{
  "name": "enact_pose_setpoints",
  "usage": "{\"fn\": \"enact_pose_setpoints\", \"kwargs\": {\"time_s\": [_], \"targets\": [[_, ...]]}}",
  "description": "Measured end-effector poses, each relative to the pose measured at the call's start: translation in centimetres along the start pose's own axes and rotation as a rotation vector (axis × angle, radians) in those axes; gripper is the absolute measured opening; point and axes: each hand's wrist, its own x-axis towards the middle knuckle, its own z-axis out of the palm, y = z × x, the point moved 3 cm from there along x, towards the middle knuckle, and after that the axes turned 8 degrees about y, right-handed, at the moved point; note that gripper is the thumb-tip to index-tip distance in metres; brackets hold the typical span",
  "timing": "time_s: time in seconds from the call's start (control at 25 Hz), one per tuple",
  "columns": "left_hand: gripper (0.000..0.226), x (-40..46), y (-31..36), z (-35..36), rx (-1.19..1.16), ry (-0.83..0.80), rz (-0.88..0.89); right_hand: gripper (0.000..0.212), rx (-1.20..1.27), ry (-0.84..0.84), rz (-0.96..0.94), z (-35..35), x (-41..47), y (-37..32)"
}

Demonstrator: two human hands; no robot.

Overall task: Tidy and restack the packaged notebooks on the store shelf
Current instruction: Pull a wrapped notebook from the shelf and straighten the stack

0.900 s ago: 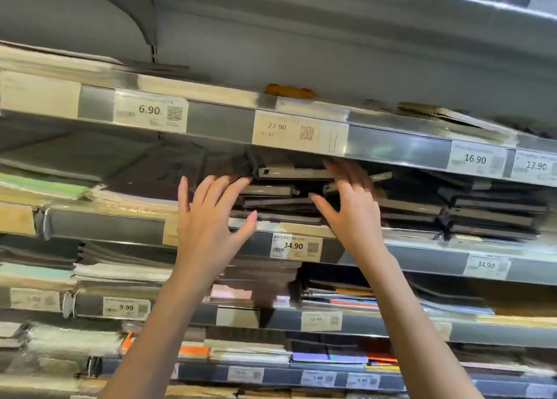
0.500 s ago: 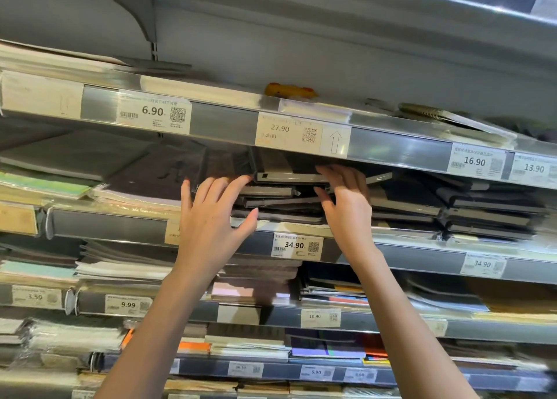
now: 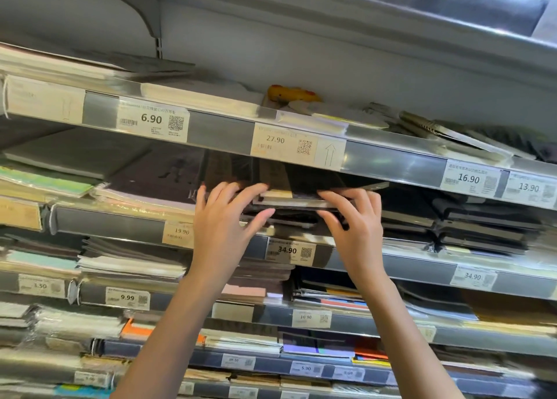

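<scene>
Fingers [image 3: 238, 192] of the left hand [image 3: 221, 223] lie curled over the top of a dark packaged notebook [image 3: 297, 198], with the thumb tucked under its front edge, so the hand grips it. Fingers [image 3: 334, 196] of the right hand [image 3: 357, 228] curl over the same notebook's right end, thumb underneath, holding it too. The notebook sits on top of a short stack of dark notebooks [image 3: 289, 217] on the second shelf from the top, just under the shelf rail [image 3: 391, 160] that carries a 27.90 price tag [image 3: 297, 147]. Below the stack, a 34.90 tag [image 3: 289, 251] is fixed to the front rail. To the right lies another pile of dark notebooks [image 3: 482, 226]. To the left, flat wrapped pads [image 3: 144, 184] rest at a slant. Both bare forearms reach up from the bottom edge. Lower shelves hold more wrapped stationery in mixed colours, blurred.
</scene>
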Motion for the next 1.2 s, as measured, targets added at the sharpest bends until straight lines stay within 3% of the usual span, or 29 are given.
{"fn": "enact_pose_setpoints", "kwargs": {"time_s": [0.16, 0.36, 0.6, 0.84, 1.2], "targets": [[0.031, -0.6, 0.7, -0.4, -0.211, 0.044, -0.087, 0.038, 0.144, -0.104, 0.103, -1.3, -0.7, 0.4], [0.028, -0.3, 0.7, -0.6, -0.268, 0.022, -0.097, 0.038, 0.519, -0.327, 0.626, -2.1, -0.4, 0.2], [0.029, -0.6, 0.6, -1.2, -0.275, -0.064, -0.149, 0.026, 0.734, -0.205, 0.884, -2.1, -0.6, -1.0], [0.031, -0.7, 0.4, -1.8, -0.559, -0.143, -0.369, 0.018, 0.73, -0.103, 0.893, -2.2, -0.8, -1.9], [0.029, -0.2, 0.1, -1.7, -0.511, -0.089, -0.389, 0.016, 0.691, -0.152, 0.847, -2.2, -0.8, -2.4]]}}
